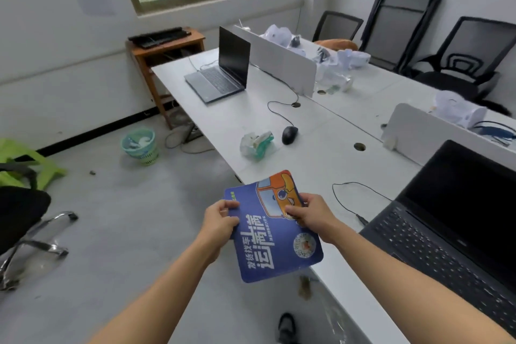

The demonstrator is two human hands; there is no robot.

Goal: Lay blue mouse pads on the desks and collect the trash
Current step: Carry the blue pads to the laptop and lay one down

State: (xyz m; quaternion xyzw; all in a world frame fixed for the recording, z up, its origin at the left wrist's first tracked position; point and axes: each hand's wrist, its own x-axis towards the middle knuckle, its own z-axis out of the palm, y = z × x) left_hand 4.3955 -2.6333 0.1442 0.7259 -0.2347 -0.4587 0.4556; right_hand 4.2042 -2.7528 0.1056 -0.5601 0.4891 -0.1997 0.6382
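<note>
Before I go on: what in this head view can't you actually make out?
- How many blue mouse pads the left hand and right hand hold: the top pad covers the rest.
- Waste basket contents: too small.
- Near laptop: cut off by the right edge.
- Far desk trash: blurred.

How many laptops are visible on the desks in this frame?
2. One open laptop sits at the far end of the near desk row; another open laptop is at the near right, partly cut off by the frame edge. Dividers may hide more.
</note>
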